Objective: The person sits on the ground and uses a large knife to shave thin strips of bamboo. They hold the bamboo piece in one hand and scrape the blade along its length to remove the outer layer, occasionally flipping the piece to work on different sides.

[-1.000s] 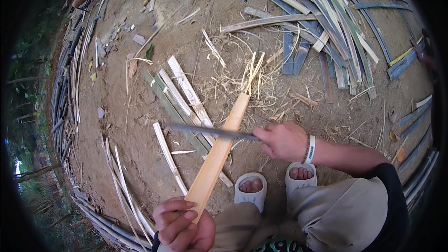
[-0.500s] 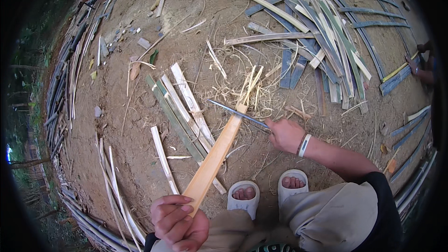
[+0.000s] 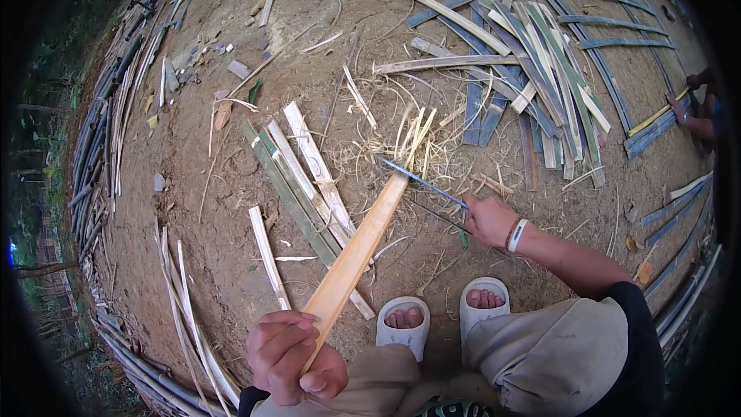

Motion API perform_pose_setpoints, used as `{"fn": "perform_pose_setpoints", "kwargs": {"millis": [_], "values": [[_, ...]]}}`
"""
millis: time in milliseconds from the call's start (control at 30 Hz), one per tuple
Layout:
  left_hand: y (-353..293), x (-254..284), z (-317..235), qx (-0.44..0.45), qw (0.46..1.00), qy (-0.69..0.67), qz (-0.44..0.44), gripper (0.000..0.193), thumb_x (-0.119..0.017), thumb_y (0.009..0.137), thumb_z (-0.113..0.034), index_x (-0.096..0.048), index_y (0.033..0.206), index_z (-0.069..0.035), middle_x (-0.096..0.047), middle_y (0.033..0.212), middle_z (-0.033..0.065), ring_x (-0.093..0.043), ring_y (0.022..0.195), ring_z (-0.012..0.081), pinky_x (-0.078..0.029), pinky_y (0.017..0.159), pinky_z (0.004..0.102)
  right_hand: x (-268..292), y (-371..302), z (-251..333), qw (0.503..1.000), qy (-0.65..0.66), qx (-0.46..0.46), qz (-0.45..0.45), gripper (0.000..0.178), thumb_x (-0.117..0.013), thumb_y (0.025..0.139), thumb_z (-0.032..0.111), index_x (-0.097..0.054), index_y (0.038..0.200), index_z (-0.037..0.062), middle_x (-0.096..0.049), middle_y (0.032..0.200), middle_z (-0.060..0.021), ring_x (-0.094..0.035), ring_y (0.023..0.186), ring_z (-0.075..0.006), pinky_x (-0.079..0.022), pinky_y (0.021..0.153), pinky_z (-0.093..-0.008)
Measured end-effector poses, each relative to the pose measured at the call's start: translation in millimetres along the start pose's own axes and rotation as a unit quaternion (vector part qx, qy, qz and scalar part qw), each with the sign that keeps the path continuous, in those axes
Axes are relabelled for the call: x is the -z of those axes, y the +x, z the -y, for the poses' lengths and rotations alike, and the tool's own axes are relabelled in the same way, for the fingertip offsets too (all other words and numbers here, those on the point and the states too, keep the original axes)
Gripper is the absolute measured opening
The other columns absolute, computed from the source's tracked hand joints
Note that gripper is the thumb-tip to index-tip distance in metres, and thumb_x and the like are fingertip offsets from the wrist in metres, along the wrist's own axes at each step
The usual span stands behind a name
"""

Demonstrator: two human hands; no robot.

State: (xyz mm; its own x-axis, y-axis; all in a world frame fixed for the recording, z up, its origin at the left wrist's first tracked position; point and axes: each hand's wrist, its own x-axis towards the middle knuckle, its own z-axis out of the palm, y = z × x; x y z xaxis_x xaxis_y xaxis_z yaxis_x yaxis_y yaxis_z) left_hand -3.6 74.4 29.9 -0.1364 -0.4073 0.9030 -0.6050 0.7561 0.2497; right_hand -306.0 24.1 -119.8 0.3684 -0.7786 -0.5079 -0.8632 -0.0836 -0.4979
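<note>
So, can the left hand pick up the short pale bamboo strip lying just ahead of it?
Probably not: the left hand is gripping a long bamboo strip, although nothing seems to block the short pale bamboo strip.

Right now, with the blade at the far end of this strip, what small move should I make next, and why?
I'd probably lift the knife blade and bring it partway toward your left hand: the blade lies across the far end of the pale strip, where thin slivers fan out, so little length seems left beyond it.
</note>
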Motion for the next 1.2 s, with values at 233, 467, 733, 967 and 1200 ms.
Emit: {"fn": "perform_pose_setpoints", "kwargs": {"millis": [233,467,733,967,1200], "values": [[-6.6,4.1,-5.5,0.043,0.996,0.063,-0.036,0.047,-0.034,0.105,-0.019,-0.045,0.064,0.001,-0.047,0.06,0.0112,-0.045,0.046,0.0176,-0.045,0.036,0.03,9.8,-47.0,62.7,0.985,0.035,0.17,-0.027,0.03,-0.057,0.083,0.014,-0.052,0.11,0.0014,-0.063,0.07,-0.0232,-0.065,0.067,-0.0439,-0.054,0.065,-0.0526],[6.8,3.3,-12.3,0.076,0.989,0.119,-0.037,0.054,-0.032,0.108,-0.023,-0.04,0.059,-0.003,-0.044,0.057,0.0092,-0.047,0.047,0.0178,-0.046,0.038,0.0296,-7.8,-19.8,41.2,0.996,0.052,0.064,-0.034,0.03,-0.057,0.084,0.017,-0.051,0.11,0.0038,-0.064,0.073,-0.0226,-0.065,0.068,-0.0441,-0.053,0.063,-0.0542],[5.7,-3.2,-0.8,0.091,0.985,0.129,-0.067,0.052,-0.033,0.108,-0.022,-0.041,0.06,-0.002,-0.044,0.055,0.009,-0.045,0.044,0.0162,-0.045,0.036,0.0287,-19.2,-8.1,11.7,0.998,0.043,-0.037,-0.011,0.028,-0.057,0.085,0.015,-0.049,0.107,0.0002,-0.064,0.071,-0.0256,-0.065,0.07,-0.0463,-0.053,0.065,-0.055],[-0.4,-5.0,3.8,0.142,0.977,0.134,-0.083,0.05,-0.032,0.108,-0.02,-0.042,0.063,-0.001,-0.046,0.057,0.0097,-0.045,0.042,0.0156,-0.046,0.034,0.027,-24.0,-25.9,13.9,0.997,0.074,-0.008,-0.012,0.027,-0.056,0.084,0.012,-0.049,0.106,-0.0026,-0.063,0.071,-0.0275,-0.065,0.072,-0.048,-0.053,0.069,-0.0555],[17.3,20.6,3.3,0.225,0.974,0.021,0.031,0.035,-0.052,0.099,-0.029,-0.05,0.079,0.0,-0.055,0.079,0.0156,-0.059,0.062,0.022,-0.053,0.058,0.0327,-20.7,-23.7,14.2,0.997,0.078,0.012,-0.022,0.029,-0.057,0.083,0.011,-0.049,0.105,-0.0054,-0.063,0.072,-0.0289,-0.066,0.074,-0.047,-0.053,0.071,-0.0543]]}}
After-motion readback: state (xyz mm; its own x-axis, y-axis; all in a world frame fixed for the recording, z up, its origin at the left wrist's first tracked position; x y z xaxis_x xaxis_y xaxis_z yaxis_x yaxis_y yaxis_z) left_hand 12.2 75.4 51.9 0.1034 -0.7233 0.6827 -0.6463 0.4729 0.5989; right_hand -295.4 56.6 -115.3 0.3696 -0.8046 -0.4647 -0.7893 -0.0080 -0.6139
